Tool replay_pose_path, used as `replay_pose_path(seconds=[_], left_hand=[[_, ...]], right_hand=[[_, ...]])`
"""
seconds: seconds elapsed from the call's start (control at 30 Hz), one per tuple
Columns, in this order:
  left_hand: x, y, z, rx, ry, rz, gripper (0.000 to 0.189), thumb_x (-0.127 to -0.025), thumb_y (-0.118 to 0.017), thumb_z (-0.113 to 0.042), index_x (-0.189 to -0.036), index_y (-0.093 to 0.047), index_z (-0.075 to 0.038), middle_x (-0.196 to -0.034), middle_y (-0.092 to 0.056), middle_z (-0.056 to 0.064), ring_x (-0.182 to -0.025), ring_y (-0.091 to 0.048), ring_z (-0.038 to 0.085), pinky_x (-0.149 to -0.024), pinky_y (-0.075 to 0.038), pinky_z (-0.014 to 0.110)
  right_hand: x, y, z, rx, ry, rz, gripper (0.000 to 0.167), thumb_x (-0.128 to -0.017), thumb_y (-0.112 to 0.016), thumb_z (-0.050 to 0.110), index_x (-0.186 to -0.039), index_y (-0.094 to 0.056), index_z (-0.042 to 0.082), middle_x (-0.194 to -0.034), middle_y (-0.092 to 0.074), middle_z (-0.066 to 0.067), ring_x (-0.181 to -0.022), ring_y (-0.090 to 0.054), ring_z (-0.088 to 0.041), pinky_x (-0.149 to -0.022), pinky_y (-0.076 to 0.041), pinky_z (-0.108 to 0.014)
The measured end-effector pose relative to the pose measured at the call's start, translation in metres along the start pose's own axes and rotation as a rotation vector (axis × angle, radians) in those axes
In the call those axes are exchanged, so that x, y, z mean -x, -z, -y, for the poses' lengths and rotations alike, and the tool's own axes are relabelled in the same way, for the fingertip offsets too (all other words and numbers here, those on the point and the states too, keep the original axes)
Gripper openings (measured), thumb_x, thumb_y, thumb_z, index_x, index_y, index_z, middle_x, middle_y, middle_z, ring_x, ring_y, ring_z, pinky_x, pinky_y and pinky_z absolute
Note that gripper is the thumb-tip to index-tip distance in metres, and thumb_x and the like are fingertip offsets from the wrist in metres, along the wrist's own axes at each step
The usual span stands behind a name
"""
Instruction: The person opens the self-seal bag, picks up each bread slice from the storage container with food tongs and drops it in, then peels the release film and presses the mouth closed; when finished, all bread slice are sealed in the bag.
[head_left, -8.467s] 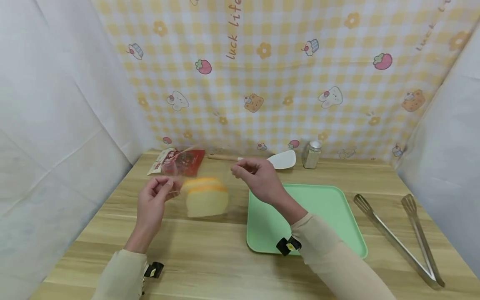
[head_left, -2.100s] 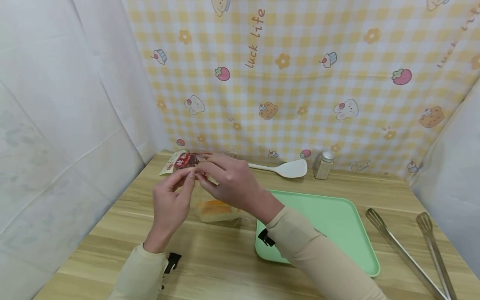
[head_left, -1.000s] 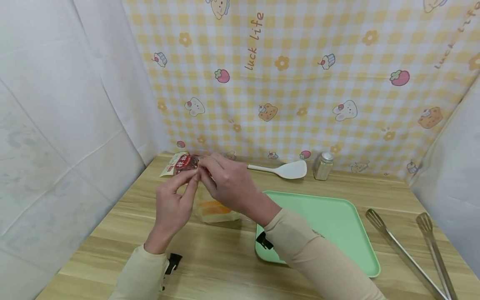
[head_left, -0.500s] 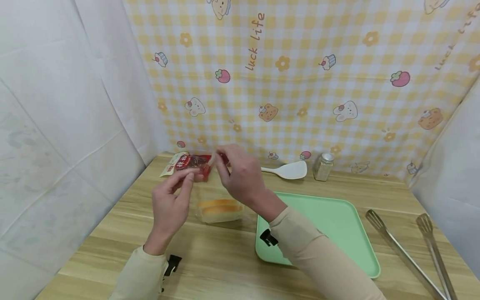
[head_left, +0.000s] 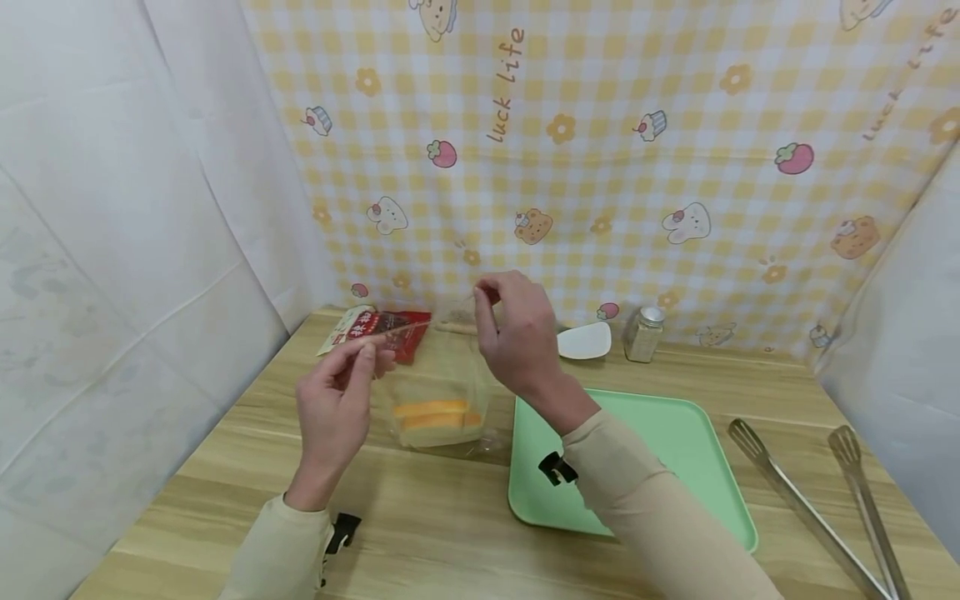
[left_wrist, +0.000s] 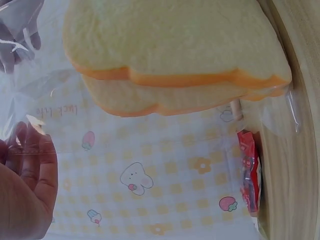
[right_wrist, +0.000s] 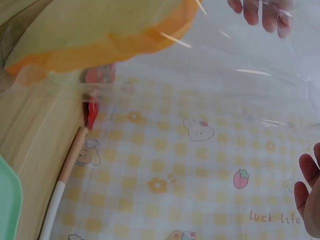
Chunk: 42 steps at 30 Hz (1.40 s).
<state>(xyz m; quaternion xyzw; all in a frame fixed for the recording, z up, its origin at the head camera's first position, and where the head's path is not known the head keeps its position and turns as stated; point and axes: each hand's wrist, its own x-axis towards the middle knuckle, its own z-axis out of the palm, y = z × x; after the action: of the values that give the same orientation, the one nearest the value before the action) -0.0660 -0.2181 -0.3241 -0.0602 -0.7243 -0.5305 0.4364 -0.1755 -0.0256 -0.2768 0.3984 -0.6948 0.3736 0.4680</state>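
Observation:
A clear plastic bag (head_left: 450, 367) stands upright on the table with slices of bread (head_left: 438, 422) in its bottom. The bread (left_wrist: 175, 45) is pale with orange crust, and at least two slices show in the left wrist view. My left hand (head_left: 335, 408) pinches the left end of the bag's top edge between thumb and fingers. At the other end, higher up, my right hand (head_left: 521, 333) pinches the same edge, which is stretched in a slanting line between them. In the right wrist view the film spans from the left hand's fingers (right_wrist: 265, 15) to the right hand (right_wrist: 311, 190).
A green tray (head_left: 645, 467) lies right of the bag, with metal tongs (head_left: 810, 508) beyond it. Along the back are a red packet (head_left: 397, 333), a white spatula (head_left: 585, 342) and a small shaker jar (head_left: 645, 335). A checked cloth (head_left: 562, 183) hangs behind.
A second ago both hands met at the top of the bag. The right hand has since moved right and up, drawing the edge taut, while the left shifted slightly left.

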Motion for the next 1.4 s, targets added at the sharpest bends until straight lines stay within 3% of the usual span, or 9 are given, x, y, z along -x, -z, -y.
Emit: replay_pose_path(seconds=[0.13, 0.23, 0.73, 1.13, 1.4], left_hand=[[0.0, 0.0, 0.0, 0.009, 0.025, -0.003, 0.02, -0.107, -0.059, -0.003, -0.111, -0.076, 0.006, -0.089, -0.078, -0.009, -0.077, -0.074, 0.004, -0.07, -0.059, 0.016], [0.001, 0.001, 0.0, 0.02, 0.037, -0.003, 0.021, -0.108, -0.058, -0.004, -0.111, -0.076, 0.008, -0.089, -0.076, -0.015, -0.076, -0.074, 0.004, -0.069, -0.059, 0.016], [0.001, 0.0, 0.001, 0.036, 0.051, -0.005, 0.023, -0.109, -0.057, -0.006, -0.112, -0.074, 0.009, -0.09, -0.076, -0.013, -0.075, -0.074, 0.002, -0.068, -0.061, 0.017], [-0.001, -0.001, 0.002, 0.043, 0.036, -0.014, 0.023, -0.109, -0.057, -0.006, -0.11, -0.074, 0.009, -0.088, -0.076, -0.014, -0.072, -0.073, 0.003, -0.065, -0.06, 0.017], [-0.003, 0.0, 0.002, 0.04, 0.027, -0.031, 0.023, -0.109, -0.057, -0.005, -0.109, -0.075, 0.01, -0.087, -0.078, -0.005, -0.072, -0.073, 0.002, -0.065, -0.06, 0.016]], right_hand=[[0.0, 0.008, -0.007, 0.019, -0.035, -0.015, 0.007, -0.102, -0.063, 0.002, -0.1, -0.067, -0.003, -0.087, -0.07, -0.016, -0.08, -0.068, -0.029, -0.072, -0.053, -0.046], [0.001, 0.013, -0.012, 0.028, -0.065, -0.021, 0.009, -0.102, -0.062, 0.003, -0.101, -0.068, -0.003, -0.088, -0.07, -0.017, -0.08, -0.068, -0.03, -0.071, -0.052, -0.046], [0.005, 0.045, -0.05, 0.059, -0.2, -0.107, 0.013, -0.102, -0.061, 0.004, -0.099, -0.067, -0.007, -0.085, -0.07, -0.021, -0.076, -0.068, -0.033, -0.07, -0.056, -0.045], [0.009, 0.068, -0.071, 0.125, -0.275, -0.14, 0.016, -0.102, -0.059, 0.005, -0.1, -0.067, -0.008, -0.088, -0.07, -0.024, -0.077, -0.067, -0.035, -0.071, -0.05, -0.033], [0.01, 0.08, -0.079, 0.133, -0.336, -0.128, 0.018, -0.104, -0.058, 0.006, -0.103, -0.066, -0.009, -0.089, -0.069, -0.024, -0.079, -0.066, -0.036, -0.072, -0.044, -0.02]])
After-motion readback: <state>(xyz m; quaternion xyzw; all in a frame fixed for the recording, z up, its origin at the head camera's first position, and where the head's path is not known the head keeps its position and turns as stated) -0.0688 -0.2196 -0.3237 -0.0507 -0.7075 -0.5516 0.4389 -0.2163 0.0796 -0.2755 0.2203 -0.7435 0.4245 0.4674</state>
